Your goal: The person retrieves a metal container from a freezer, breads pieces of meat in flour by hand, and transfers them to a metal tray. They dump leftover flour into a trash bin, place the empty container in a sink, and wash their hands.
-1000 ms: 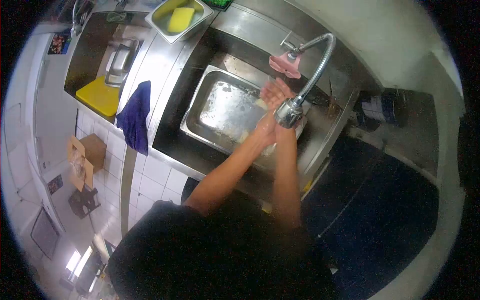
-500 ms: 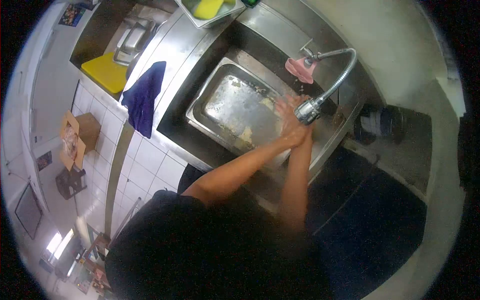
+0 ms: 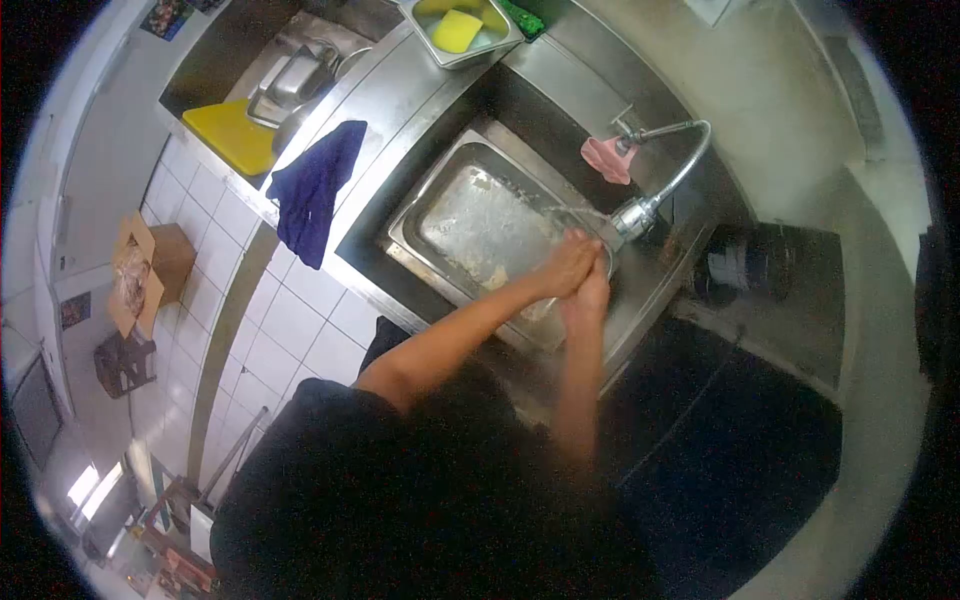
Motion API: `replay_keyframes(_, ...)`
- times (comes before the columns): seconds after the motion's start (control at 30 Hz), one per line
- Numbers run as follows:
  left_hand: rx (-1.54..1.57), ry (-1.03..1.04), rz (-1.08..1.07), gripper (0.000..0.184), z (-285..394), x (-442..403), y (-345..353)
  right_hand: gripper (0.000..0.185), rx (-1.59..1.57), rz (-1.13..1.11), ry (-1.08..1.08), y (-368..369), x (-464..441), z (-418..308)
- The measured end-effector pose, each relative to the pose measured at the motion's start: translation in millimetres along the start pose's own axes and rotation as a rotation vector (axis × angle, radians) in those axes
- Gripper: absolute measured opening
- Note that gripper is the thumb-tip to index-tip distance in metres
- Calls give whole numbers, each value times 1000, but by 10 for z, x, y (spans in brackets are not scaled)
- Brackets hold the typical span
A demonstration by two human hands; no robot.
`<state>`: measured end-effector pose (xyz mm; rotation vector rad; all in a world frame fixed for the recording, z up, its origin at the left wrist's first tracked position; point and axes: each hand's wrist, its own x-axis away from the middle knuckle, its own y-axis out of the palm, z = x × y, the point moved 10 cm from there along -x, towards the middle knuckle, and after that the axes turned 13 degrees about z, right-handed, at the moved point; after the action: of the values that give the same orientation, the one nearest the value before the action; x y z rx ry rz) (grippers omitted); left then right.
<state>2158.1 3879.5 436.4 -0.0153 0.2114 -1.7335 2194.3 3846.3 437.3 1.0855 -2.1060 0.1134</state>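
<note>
My left hand (image 3: pixel 567 265) and my right hand (image 3: pixel 590 291) are pressed together over the right end of a large steel pan (image 3: pixel 470 225). The fingers look closed, and what lies between the palms, if anything, is hidden. Just above them hangs the chrome spray head (image 3: pixel 632 216) of a flexible hose tap (image 3: pixel 690 165). A thin stream of water leaves it toward the left. Whether my right hand touches the curved part below the spray head, I cannot tell. Pale patches of residue mark the pan, which sits in a steel sink (image 3: pixel 365 240).
A pink cloth (image 3: pixel 608 160) hangs at the tap's base. On the steel ledge to the left drapes a dark blue cloth (image 3: pixel 318 190). Further back stand a steel container (image 3: pixel 440 52) with a yellow sponge (image 3: pixel 458 32) and a yellow board (image 3: pixel 230 138). An open cardboard box (image 3: pixel 172 265) is at far left.
My hands have come together from a spread, blurred pose and shifted slightly left. The spray head has swung from pointing down at them to pointing left. The whole view has shifted slightly.
</note>
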Motion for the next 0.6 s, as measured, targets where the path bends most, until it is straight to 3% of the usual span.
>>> replay_keyframes(0.07, -73, 102, 23, 43, 398, -96, -237, 46, -31, -24, -72, -60, 255, -306)
replay_keyframes(0.13, -364, 175, -38, 34, 774, -245, -519, 29, 749, -32, -632, 107, 799, -991)
replay_keyframes(0.17, -583, 163, -132, 30, 778, -374, -705, 19, 665, 30, -616, 89, 956, -1189)
replay_keyframes(0.2, -522, 50, 60, 24, 811, -505, -1093, 9, 578, 92, -607, 27, 1061, -1341)
replay_keyframes(0.23, -462, -65, 256, 23, 795, -535, -1429, 8, 757, 204, -856, -67, 1247, -1607)
replay_keyframes(0.27, -461, -69, 252, 23, 793, -523, -1516, 14, 929, 310, -1111, -135, 1442, -1834)
replay_keyframes(0.33, -199, 233, 432, 14, 1135, -479, -1909, 31, 779, 422, -1153, -600, 1307, -1845)
replay_keyframes(0.4, -85, 20, 272, 36, 862, -339, -1919, 34, 1141, 426, -938, -804, 855, -1423)
replay_keyframes(0.43, -187, 11, 159, 44, 797, -151, -1866, 55, 1505, 324, -1087, -613, 823, -1055)
replay_keyframes(0.5, -403, 54, -113, 61, 743, 296, -1777, 89, 1918, 251, -989, -342, 728, -456)
replay_keyframes(0.53, -453, 75, -258, 70, 733, 575, -1752, 103, 1960, 297, -693, -397, 750, -186)
replay_keyframes(0.57, -459, 40, -449, 79, 707, 895, -1716, 93, 1573, 144, -744, -114, 1007, -27)
replay_keyframes(0.6, 79, 82, -46, 78, 817, 1139, -2056, 84, 1439, -49, -688, -6, 1047, 253)
